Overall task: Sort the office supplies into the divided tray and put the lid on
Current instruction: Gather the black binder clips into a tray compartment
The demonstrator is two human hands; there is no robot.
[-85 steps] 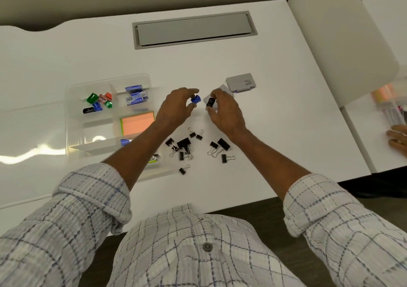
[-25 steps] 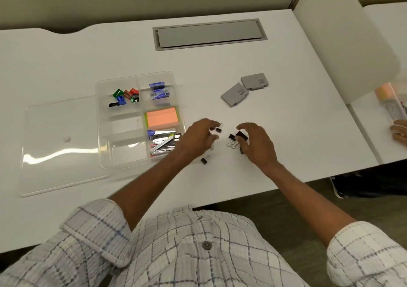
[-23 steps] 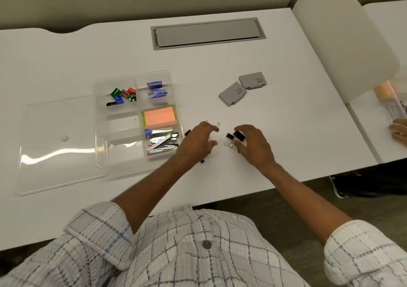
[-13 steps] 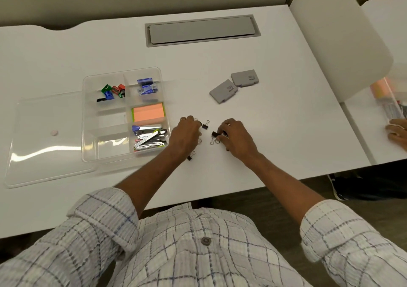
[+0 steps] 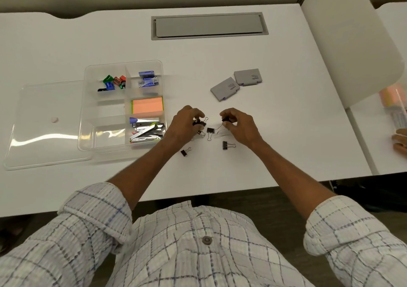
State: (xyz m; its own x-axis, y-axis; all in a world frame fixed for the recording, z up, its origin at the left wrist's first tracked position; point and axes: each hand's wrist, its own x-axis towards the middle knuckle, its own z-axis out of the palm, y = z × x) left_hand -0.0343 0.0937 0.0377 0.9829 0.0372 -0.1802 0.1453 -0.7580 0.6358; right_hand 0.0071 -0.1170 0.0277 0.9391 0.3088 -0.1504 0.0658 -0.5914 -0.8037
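The clear divided tray (image 5: 88, 110) stands left of centre on the white desk. Its compartments hold coloured sharpeners (image 5: 113, 82), blue staple boxes (image 5: 148, 81), an orange sticky-note pad (image 5: 147, 105) and staplers (image 5: 146, 131). Its clear lid (image 5: 44, 123) lies flat to its left. Black binder clips (image 5: 210, 130) are scattered just right of the tray. My left hand (image 5: 184, 125) grips several clips; my right hand (image 5: 239, 125) pinches one clip. Loose clips lie at the near left (image 5: 185, 152) and near right (image 5: 226, 145).
Two grey flat cases (image 5: 225, 88) (image 5: 247, 77) lie behind my right hand. A grey cable hatch (image 5: 209, 25) is set into the far desk. A white divider panel (image 5: 348, 44) stands at the right; beyond it another person's hand (image 5: 399, 141) rests on the neighbouring desk.
Both hands have gathered binder clips from the desk and lifted slightly. Fewer clips lie loose than 3.4 s ago, when the hands held small sharpeners farther back.
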